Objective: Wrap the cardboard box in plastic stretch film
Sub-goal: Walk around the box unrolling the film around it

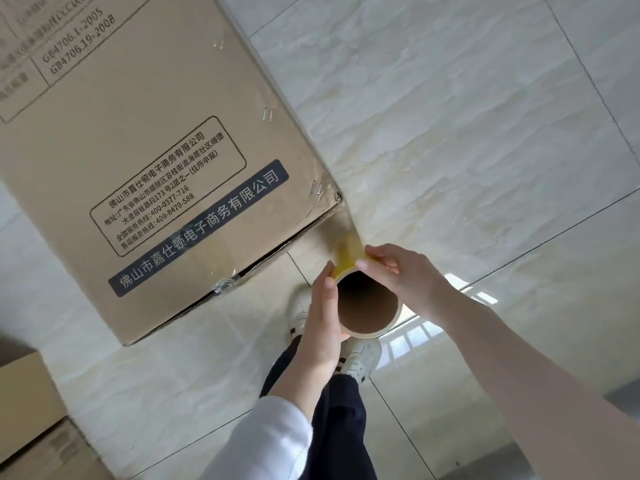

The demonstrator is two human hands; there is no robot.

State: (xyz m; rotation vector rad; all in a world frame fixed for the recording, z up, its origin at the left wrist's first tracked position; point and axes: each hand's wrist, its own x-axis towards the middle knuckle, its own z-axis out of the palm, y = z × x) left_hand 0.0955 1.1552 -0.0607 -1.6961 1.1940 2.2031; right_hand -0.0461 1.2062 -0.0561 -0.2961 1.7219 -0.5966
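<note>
Gripped the stretch film roll [367,308] end-on in both hands: left hand [322,313] curled round its side, right hand [405,275] fingers [375,252] pinching its far edge, probably to brake unwinding. Held just beside the near corner of the cardboard box [156,150] on the tiled floor [450,133], film sheet [346,249] drawn towards that corner, seemingly for tension.

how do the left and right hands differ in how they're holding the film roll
The left hand cups the film roll's side, fingers lengthwise; the right hand hooks its fingertips over the far rim. The left arm has a white sleeve; the right forearm is bare. Both grip the same roll.
</note>
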